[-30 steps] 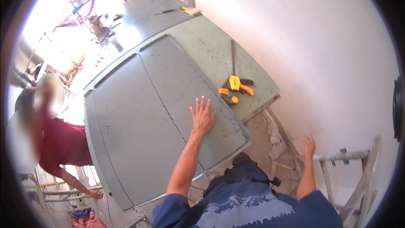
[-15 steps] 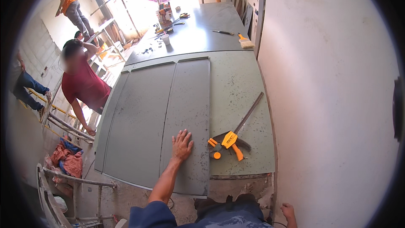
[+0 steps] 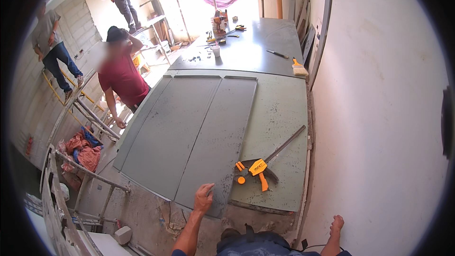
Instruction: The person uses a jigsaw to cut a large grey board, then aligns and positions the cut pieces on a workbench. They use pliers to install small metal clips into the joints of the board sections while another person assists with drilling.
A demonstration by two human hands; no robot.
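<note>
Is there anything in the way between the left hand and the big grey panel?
Nothing visible: the left hand appears over the near edge of the grey panel, though contact is hard to tell. The yellow clamp lies to that hand's right, on the green board.

Building site, scaffold pipes, block wall

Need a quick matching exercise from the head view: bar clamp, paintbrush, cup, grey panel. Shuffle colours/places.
Column 1
1. Bar clamp
2. Paintbrush
3. Cup
4. Grey panel

Column 2
A. White, upright
B. Nearest the left hand
C. At the right edge of the shiny sheet
D. Yellow, black and orange, lying on the pale green sheet

Pairs: 1-D, 2-C, 3-A, 4-B
</note>
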